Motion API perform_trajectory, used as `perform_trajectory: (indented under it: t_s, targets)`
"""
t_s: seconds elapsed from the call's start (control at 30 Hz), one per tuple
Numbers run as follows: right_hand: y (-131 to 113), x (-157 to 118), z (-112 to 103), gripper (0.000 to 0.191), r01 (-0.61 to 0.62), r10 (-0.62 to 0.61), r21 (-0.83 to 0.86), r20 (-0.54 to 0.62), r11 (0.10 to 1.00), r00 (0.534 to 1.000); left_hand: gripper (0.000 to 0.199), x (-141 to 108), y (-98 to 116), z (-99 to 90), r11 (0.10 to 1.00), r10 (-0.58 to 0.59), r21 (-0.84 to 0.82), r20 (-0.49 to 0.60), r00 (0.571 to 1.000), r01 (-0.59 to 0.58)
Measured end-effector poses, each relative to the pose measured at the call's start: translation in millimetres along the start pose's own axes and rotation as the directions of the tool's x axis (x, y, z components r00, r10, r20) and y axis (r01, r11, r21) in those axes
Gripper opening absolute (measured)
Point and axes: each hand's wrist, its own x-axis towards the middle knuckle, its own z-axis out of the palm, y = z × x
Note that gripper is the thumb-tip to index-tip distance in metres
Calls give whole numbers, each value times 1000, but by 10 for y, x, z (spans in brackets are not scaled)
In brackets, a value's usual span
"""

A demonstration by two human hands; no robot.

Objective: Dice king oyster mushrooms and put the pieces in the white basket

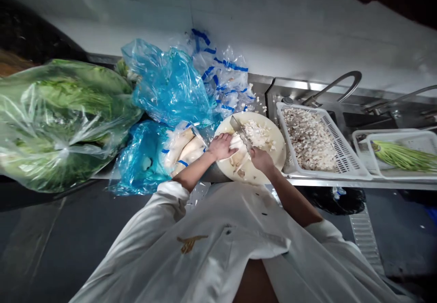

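On a round whitish cutting board (278, 146) lies a pale mushroom-like piece (235, 144), cut into thin slices on its right side. My left hand (221, 146) presses on its left part, fingers bent over it. My right hand (261, 158) is wrapped round the handle of a knife (240, 129), whose blade slants up and left across the board beside the slices. Chopped white bits (257, 133) are heaped to the right of the blade. Brownish scraps (240, 173) lie near the board's front edge.
A white basket (355, 169) of chopped bits stands right of the board, with a tray of green stalks (406, 156) beyond. At the left are blue plastic bags (170, 84), wrapped pale pieces (191, 150) and a big bag of greens (64, 125). A faucet (353, 78) arches behind.
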Motion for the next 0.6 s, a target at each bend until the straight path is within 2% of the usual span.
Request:
perform_trajectory:
  t_s: [0.1,0.17,0.27,0.37,0.47,0.53,0.6]
  targets:
    - [37,-21,-76,51,40,-41,-28,-38,999,998,75,-37,8,-15,1000,-17,-21,33,999,18]
    - [94,-65,-67,52,76,-79,-37,-84,996,993,78,-64,-1,-14,999,-28,-23,10,1000,28]
    - [104,-98,89,52,73,-74,-26,-54,997,996,79,-104,7,-22,998,-53,13,-19,998,54]
    - [31,-33,271,51,46,-46,-24,-16,999,999,80,-134,94,-63,996,-82,24,18,996,82]
    - [7,73,341,51,84,-85,-24,-24,996,996,102,-170,297,-42,991,-126,50,49,991,124]
    - [48,123,341,52,113,-113,-26,-16,993,993,125,-195,471,41,979,-182,107,60,981,175]
    - [129,154,326,52,137,-137,-43,-7,990,991,139,-204,624,149,961,-243,153,77,967,230]
